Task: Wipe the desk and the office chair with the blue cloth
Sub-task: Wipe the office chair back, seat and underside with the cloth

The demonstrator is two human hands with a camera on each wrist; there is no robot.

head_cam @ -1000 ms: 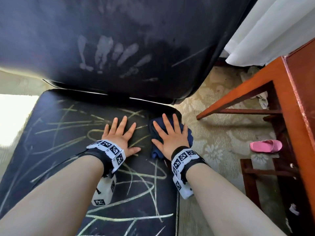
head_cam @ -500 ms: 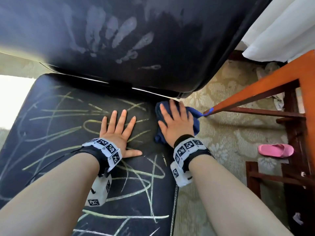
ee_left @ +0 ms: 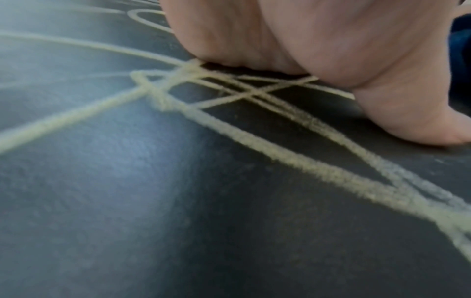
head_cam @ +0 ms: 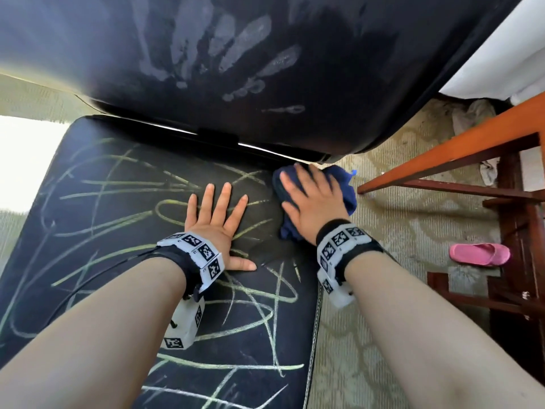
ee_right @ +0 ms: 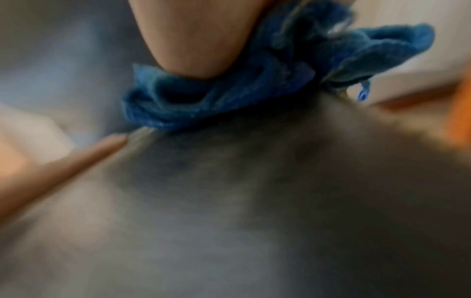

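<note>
The black office chair seat [head_cam: 124, 261] is scribbled over with yellow-green chalk lines [ee_left: 293, 161]. Its backrest [head_cam: 324, 69] rises just beyond and carries a pale handprint [head_cam: 224, 51]. My left hand [head_cam: 216, 215] lies flat on the seat with fingers spread and nothing under it. My right hand [head_cam: 309, 202] presses the bunched blue cloth [head_cam: 345, 193] with straight fingers onto the seat's far right corner, under the backrest's lower edge. The right wrist view shows the cloth [ee_right: 229, 96] crumpled beneath my hand, blurred.
An orange-brown wooden desk [head_cam: 460, 146] with dark crossbars stands to the right of the chair. A pink slipper [head_cam: 479, 254] lies on the patterned carpet [head_cam: 392, 231] beneath it. A white curtain [head_cam: 501, 63] hangs at the far right.
My right hand has pushed the blue cloth forward and to the right, from the middle right of the seat to its far corner. The left hand has stayed flat on the seat.
</note>
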